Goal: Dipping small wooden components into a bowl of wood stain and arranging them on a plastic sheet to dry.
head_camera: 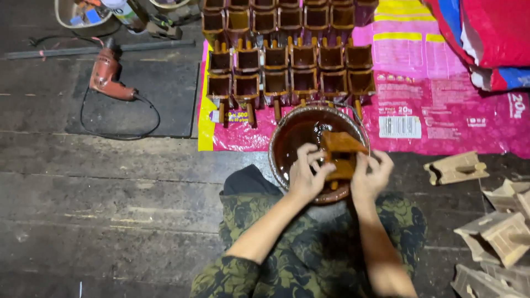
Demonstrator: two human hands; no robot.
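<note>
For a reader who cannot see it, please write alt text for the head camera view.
Both hands, left hand and right hand, hold a stained wooden box piece over a bowl of dark brown liquid. Behind it, rows of stained pieces stand on a pink sack; unstained pieces lie to the right, an electric drill to the left.

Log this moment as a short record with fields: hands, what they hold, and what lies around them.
left hand: grips the wet wooden piece from the left
right hand: grips the same piece from the right
basin: round, filled with dark brown liquid, directly under the piece
stained pieces: rows on the pink plastic sheet
bare pieces: pale, on the floor at right
drill: red, lying at upper left
</note>
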